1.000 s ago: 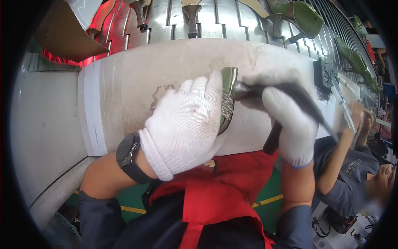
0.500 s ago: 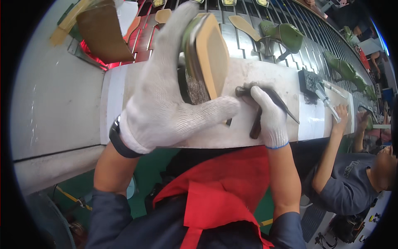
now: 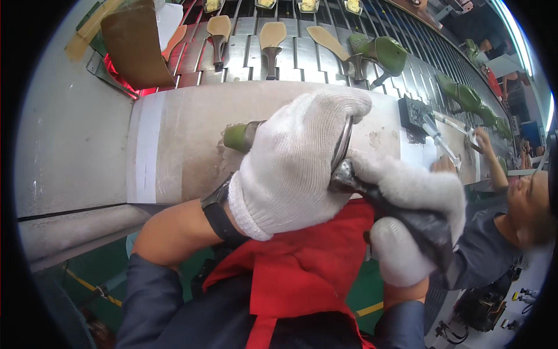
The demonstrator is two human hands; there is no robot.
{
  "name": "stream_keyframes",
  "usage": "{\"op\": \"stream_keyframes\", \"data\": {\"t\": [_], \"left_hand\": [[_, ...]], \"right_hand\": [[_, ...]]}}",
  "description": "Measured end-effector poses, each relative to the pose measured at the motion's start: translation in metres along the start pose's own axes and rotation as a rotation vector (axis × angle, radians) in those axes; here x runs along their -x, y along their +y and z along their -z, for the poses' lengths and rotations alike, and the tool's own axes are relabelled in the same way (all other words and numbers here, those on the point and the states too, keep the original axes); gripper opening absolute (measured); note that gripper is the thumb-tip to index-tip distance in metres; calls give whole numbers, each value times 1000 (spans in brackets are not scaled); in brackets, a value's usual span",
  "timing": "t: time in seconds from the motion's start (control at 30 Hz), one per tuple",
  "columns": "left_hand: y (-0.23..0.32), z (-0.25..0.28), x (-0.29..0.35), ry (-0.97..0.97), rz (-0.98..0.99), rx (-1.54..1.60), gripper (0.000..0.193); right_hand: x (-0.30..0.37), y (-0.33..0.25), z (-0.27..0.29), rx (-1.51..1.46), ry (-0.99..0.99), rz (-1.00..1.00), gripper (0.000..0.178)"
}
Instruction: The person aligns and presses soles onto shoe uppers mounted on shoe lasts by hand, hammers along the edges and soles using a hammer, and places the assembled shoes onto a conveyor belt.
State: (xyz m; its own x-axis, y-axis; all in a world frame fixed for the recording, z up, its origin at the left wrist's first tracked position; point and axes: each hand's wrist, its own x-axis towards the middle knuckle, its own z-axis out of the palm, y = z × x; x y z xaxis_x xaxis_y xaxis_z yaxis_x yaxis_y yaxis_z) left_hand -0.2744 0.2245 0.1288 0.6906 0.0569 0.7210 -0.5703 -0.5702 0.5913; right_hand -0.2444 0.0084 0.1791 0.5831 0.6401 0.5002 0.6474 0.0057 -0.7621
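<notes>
My left hand [image 3: 296, 163], in a white knitted glove, wraps around a green shoe [image 3: 236, 138] over the bench and hides most of it. One green end sticks out at the left, and a dark curved edge shows near the fingertips. My right hand [image 3: 412, 203], gloved too, is closed on a dark hammer [image 3: 421, 230]. The hammer's worn metal end touches or lies very close to the shoe's edge, beside my left fingers; which of the two I cannot tell.
On the slatted metal conveyor [image 3: 296, 61] behind the bench stand tan soles with dark heels [image 3: 271, 49] and green heeled shoes [image 3: 386, 55]. A black block [image 3: 414, 116] and syringes [image 3: 435, 132] lie at the right, near a co-worker's hands [image 3: 444, 164]. Brown board [image 3: 131, 43] stands far left.
My left hand has turned over and come down with the shoe, whose tan sole is now out of sight. The hammer has swung round in my right hand, closer to the shoe.
</notes>
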Motion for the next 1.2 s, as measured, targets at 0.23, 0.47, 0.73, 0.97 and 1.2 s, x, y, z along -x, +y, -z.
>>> {"op": "stream_keyframes", "data": {"t": [0.23, 0.47, 0.73, 0.97, 1.2], "left_hand": [[2, 3, 11, -26, -5, 29, 75], [15, 8, 57, 6, -98, -41, 71], [-20, 9, 154, -19, -32, -575, 48], [-30, -1, 166, 48, -45, -583, 47], [-35, -6, 168, 79, -48, -558, 47]], "right_hand": [[-23, -18, -2, -120, 93, -296, 64], [0, -18, -15, -442, -53, -248, 59], [104, 38, -115, -816, 342, -732, 29], [110, 54, -114, -894, 350, -726, 33], [94, 68, -100, -902, 231, -657, 44]]}}
